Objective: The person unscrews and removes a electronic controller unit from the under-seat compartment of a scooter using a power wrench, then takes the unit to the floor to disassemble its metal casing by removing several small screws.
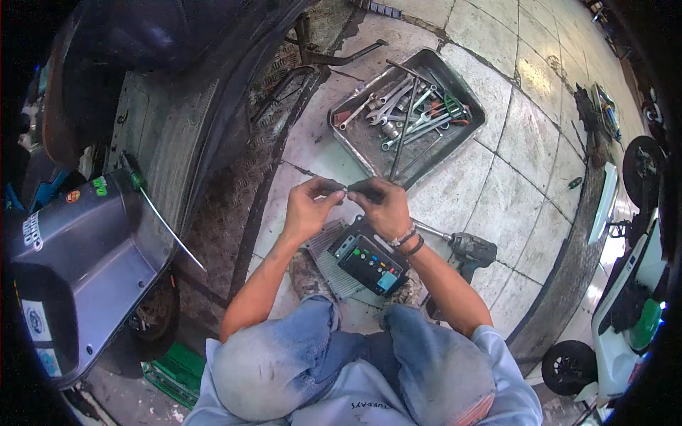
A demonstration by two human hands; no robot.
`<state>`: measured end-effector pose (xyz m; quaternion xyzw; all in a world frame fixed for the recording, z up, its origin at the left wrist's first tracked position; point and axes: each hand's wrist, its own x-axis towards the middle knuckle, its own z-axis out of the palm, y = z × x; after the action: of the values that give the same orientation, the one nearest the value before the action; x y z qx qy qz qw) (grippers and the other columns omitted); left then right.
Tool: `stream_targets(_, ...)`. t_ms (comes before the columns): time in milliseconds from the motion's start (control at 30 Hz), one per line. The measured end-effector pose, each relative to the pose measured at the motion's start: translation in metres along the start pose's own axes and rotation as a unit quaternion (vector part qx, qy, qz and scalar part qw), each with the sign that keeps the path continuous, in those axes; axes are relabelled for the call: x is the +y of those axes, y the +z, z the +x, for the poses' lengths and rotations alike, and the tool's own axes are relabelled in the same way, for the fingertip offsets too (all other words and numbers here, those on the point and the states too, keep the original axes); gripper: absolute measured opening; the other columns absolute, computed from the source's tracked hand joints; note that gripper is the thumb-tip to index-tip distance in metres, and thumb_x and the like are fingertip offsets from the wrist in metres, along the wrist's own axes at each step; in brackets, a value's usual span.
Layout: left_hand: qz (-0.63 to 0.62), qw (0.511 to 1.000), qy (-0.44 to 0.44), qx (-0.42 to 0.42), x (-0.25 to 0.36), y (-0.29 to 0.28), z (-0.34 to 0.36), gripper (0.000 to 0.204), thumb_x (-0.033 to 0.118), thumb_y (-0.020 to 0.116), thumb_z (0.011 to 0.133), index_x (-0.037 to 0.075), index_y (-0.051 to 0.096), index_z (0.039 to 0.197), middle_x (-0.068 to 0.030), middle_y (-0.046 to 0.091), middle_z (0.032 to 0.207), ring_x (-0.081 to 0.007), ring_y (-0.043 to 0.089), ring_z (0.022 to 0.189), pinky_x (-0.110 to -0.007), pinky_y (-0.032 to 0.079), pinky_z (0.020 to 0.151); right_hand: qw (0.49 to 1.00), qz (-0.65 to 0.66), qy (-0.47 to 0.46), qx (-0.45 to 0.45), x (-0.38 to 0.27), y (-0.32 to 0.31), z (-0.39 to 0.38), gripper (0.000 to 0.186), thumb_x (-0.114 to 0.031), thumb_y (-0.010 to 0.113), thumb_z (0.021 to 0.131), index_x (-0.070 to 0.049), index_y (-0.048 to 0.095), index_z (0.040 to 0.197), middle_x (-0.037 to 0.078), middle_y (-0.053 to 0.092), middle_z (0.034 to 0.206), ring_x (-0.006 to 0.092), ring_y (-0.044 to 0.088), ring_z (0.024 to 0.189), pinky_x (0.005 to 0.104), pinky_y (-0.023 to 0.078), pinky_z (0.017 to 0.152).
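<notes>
My left hand (pixel 311 206) and my right hand (pixel 383 207) meet in front of me, thumbs and forefingers pinched together. A tiny light-coloured piece (pixel 345 189) shows between the fingertips, too small to name. Below my hands lies a black box with coloured terminals (pixel 369 254), resting on a finned grey metal plate (pixel 328 248) between my shoes. Just right of it lies a cordless impact driver (pixel 472 248) with a long socket extension pointing left. Beyond my hands stands a metal tray (pixel 433 170) with several wrenches (pixel 389 106), sockets and a long bar in it.
At the left a scooter stands with its grey body panel (pixel 106 248) near my left arm. A screwdriver (pixel 170 227) juts from that panel. Another screwdriver (pixel 568 186) lies on the tiles at the right. Further right is a white-and-green scooter (pixel 625 319). A metal stand (pixel 312 60) lies ahead.
</notes>
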<state>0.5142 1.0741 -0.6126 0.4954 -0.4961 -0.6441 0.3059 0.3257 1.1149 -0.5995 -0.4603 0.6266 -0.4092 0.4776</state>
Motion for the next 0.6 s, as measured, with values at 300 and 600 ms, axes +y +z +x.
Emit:
stream_targets(300,0.001,0.994,-0.105,-0.040,0.005,-0.009,0.002,0.016,0.005,0.074,0.090,-0.005,0.069,0.102,-0.0079,0.072,0.092,-0.0133,0.068,0.082,-0.029,0.057,0.075,0.991,-0.072,-0.110,-0.027,-0.007,-0.007,-0.006,0.016,-0.005,0.077,0.078,-0.002,0.076,0.094,0.013,0.075,0.092,0.0268,0.074,0.084,0.0349,0.057,0.076)
stream_targets(600,0.025,0.999,-0.024,-0.022,-0.001,-0.002,-0.006,0.016,0.007,0.074,0.091,-0.005,0.070,0.101,-0.0083,0.072,0.090,-0.0139,0.069,0.081,-0.028,0.058,0.073,0.997,-0.018,0.054,-0.049,-0.004,-0.007,-0.005,0.018,-0.013,0.079,0.084,0.000,0.075,0.095,0.014,0.076,0.091,0.0230,0.073,0.079,0.0333,0.056,0.074)
